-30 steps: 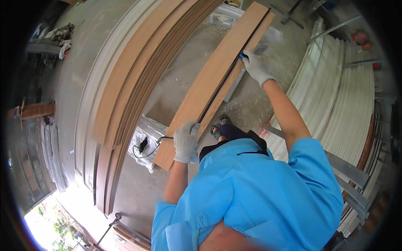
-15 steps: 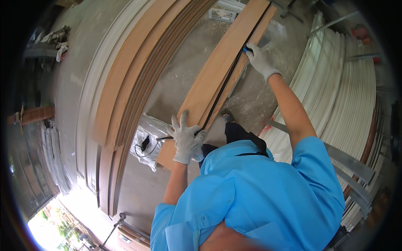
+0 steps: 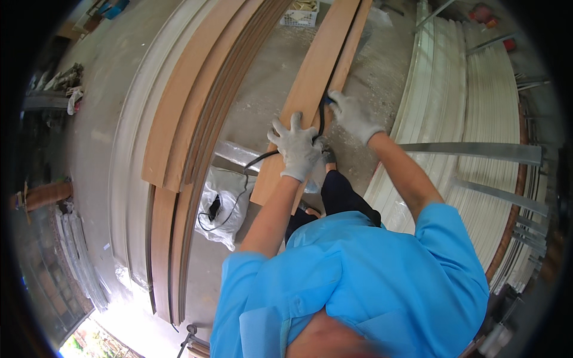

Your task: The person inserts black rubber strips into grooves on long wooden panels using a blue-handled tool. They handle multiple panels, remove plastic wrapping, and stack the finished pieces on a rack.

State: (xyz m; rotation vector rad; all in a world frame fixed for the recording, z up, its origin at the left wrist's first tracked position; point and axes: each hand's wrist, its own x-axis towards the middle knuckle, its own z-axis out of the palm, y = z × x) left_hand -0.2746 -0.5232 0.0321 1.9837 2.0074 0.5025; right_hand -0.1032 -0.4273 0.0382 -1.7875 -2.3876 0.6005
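Observation:
A long wood-coloured board (image 3: 301, 89) with a groove stretches away in front of me. A black flexible strip (image 3: 341, 55) runs along it and curves loose near my hands. My left hand (image 3: 296, 149), in a pale work glove, presses on the board with fingers spread. The strip passes beneath that hand and comes out on its left; whether the thumb grips it is hidden. On the board's right edge my gloved right hand (image 3: 356, 118) is closed around a small blue tool (image 3: 327, 100), mostly covered by the fingers, touching or close beside the strip.
Stacked wood-coloured panels (image 3: 179, 119) lie to the left. A white plastic sack (image 3: 224, 206) with trailing black strip sits between stack and board. Long white profiles (image 3: 441, 119) fill the right, with metal bars (image 3: 477, 151) jutting across them. A white crate (image 3: 298, 18) stands at the far end.
My right hand has slid along the board toward me with the blue tool. My left hand has moved farther up the board, and the strip now bends up between the hands.

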